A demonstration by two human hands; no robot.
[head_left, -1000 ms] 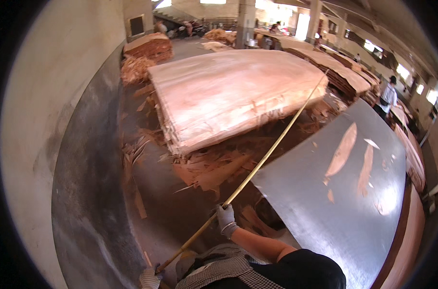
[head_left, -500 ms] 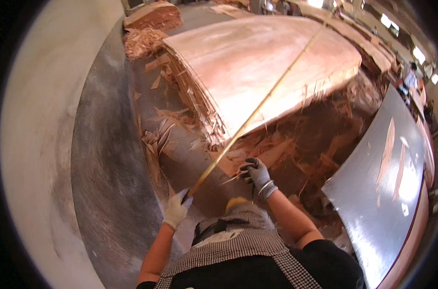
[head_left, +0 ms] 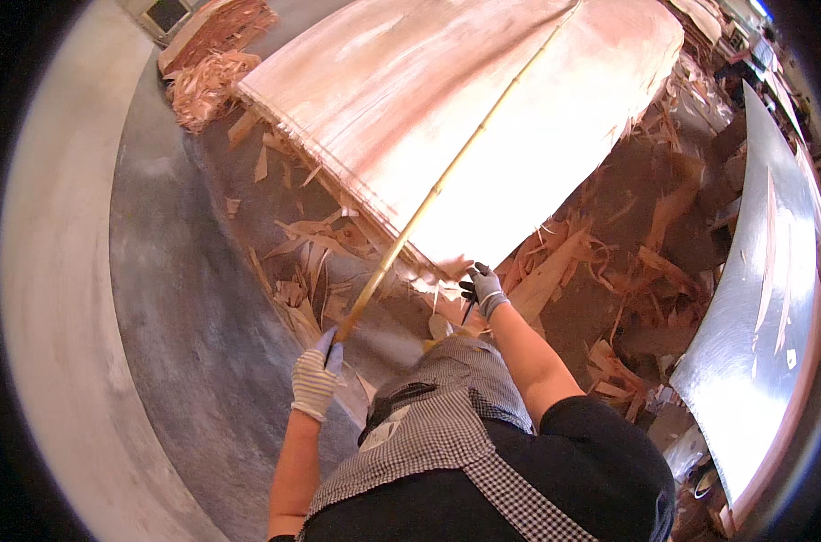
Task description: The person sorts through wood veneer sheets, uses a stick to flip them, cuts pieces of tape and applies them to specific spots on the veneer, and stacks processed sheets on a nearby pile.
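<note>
My left hand (head_left: 314, 378), in a striped pale glove, is closed round the near end of a long bamboo pole (head_left: 437, 188). The pole slants away to the far right across a broad stack of thin wood veneer sheets (head_left: 537, 154). By the stack's near corner is my right hand (head_left: 487, 287), in a grey glove with dark fingertips. Its fingers are curled; a thin dark piece shows below them, too small to name. Whether these fingers also touch the top sheet I cannot tell.
Torn veneer scraps (head_left: 555, 280) litter the floor around the stack. A tangled heap of shavings (head_left: 210, 86) lies at the far left. A dark curved floor strip (head_left: 175, 298) runs along the left; a shiny metal-topped surface (head_left: 754, 316) stands at the right.
My view has shifted, and the stack now appears nearer. My right hand has come to the stack's near corner; the pale sliver by it no longer shows. My left hand keeps hold of the bamboo pole.
</note>
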